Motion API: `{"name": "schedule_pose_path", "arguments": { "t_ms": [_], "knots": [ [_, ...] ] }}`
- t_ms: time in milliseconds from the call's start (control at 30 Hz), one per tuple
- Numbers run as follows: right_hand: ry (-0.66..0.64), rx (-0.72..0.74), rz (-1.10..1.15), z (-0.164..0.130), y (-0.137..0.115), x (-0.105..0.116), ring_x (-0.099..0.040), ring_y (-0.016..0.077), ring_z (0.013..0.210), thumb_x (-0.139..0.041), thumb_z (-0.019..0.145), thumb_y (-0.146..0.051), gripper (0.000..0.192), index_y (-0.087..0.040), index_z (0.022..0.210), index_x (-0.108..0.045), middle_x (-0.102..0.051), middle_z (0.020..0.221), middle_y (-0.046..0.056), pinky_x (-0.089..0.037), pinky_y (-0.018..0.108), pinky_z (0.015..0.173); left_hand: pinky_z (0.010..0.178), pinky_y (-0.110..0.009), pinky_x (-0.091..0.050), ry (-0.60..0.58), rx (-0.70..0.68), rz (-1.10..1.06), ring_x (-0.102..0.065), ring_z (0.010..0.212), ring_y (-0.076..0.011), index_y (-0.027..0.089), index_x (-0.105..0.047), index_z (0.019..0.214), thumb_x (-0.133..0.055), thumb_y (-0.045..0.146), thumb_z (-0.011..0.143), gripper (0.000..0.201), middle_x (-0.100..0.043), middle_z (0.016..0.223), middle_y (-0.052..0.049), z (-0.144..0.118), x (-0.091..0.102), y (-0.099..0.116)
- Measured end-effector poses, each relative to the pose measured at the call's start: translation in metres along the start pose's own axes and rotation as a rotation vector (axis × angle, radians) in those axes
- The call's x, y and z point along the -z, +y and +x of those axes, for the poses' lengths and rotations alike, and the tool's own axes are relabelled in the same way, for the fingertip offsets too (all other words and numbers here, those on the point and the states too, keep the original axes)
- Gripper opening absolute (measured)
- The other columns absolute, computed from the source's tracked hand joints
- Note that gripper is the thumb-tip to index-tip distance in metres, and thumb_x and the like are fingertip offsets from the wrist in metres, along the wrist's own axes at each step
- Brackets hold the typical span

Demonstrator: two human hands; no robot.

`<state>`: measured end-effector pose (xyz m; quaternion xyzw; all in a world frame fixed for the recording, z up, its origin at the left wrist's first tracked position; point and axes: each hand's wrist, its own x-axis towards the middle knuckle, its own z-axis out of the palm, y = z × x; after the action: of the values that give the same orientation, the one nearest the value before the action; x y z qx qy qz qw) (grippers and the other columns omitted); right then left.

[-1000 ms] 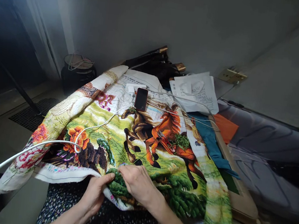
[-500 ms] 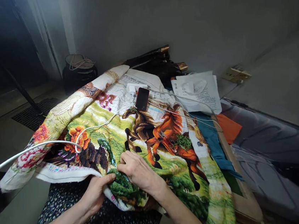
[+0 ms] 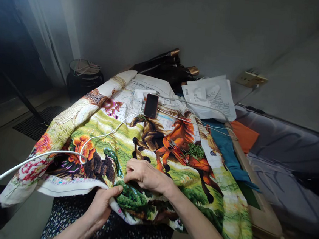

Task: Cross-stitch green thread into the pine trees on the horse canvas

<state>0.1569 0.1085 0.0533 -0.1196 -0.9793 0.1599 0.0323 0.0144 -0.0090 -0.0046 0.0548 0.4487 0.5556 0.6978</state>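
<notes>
A large cross-stitch cloth (image 3: 156,151) with galloping horses and flowers is spread over my lap and the surface ahead. My left hand (image 3: 102,201) grips its near edge, thumb on top and fingers hidden underneath. Just right of that thumb, my right hand (image 3: 147,176) is closed in a pinch low over the green stitched part. Whatever is in that pinch is too small or hidden to make out. On the orange horse lie red-handled scissors or snips (image 3: 179,154) and a tangle of green thread (image 3: 196,151).
A phone (image 3: 151,106) rests on the cloth by a white power strip (image 3: 145,94). A white cable (image 3: 38,155) loops across the left side. White packets (image 3: 207,96) lie at the back right, below a wall socket (image 3: 251,79). The cloth's left side is rolled (image 3: 77,111).
My right hand has shifted slightly and its fingers are curled a bit more toward the cloth. My left hand keeps its grip in the same place.
</notes>
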Motion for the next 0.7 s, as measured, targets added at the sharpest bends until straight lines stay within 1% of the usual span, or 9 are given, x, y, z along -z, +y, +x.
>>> {"name": "schedule_pose_path", "arguments": {
  "t_ms": [167,367,533,700],
  "knots": [
    [-0.038,0.038,0.024,0.005,0.006,0.003,-0.049,0.0152,0.08,-0.053,0.082,-0.001,0.031,-0.022,0.092,-0.074,-0.055,0.083,0.002,-0.033,0.025,0.063,0.088,-0.038,-0.051,-0.003,-0.008,0.002,-0.069,0.091,-0.0274,0.011,-0.07,0.104,-0.081,0.019,0.055,0.051,-0.077,0.086,-0.008,0.003,0.001,-0.001],
    [-0.078,0.048,0.077,0.011,0.013,0.003,-0.051,0.0154,0.081,-0.055,0.081,-0.001,0.031,-0.022,0.09,-0.075,-0.057,0.082,0.002,-0.035,0.024,0.064,0.089,-0.04,-0.051,0.005,-0.01,-0.002,-0.07,0.089,-0.0275,0.011,-0.07,0.103,-0.081,0.02,0.054,0.051,-0.077,0.085,-0.008,0.006,0.004,-0.003],
    [-0.041,0.053,0.149,0.011,0.019,-0.004,-0.054,0.0141,0.08,-0.054,0.083,-0.001,0.029,-0.021,0.088,-0.075,-0.058,0.081,0.001,-0.037,0.023,0.065,0.088,-0.041,-0.05,0.031,-0.01,0.0,-0.069,0.089,-0.0288,0.01,-0.072,0.099,-0.081,0.019,0.052,0.049,-0.077,0.079,-0.008,0.005,0.001,-0.002],
    [0.032,0.055,0.165,0.008,0.015,-0.009,-0.055,0.0135,0.077,-0.054,0.085,-0.004,0.026,-0.02,0.083,-0.074,-0.058,0.078,0.0,-0.039,0.022,0.066,0.082,-0.037,-0.051,0.032,-0.012,0.003,-0.069,0.081,-0.0251,0.011,-0.074,0.09,-0.082,0.02,0.051,0.042,-0.076,0.077,-0.007,0.005,0.002,-0.002]
  ]
}}
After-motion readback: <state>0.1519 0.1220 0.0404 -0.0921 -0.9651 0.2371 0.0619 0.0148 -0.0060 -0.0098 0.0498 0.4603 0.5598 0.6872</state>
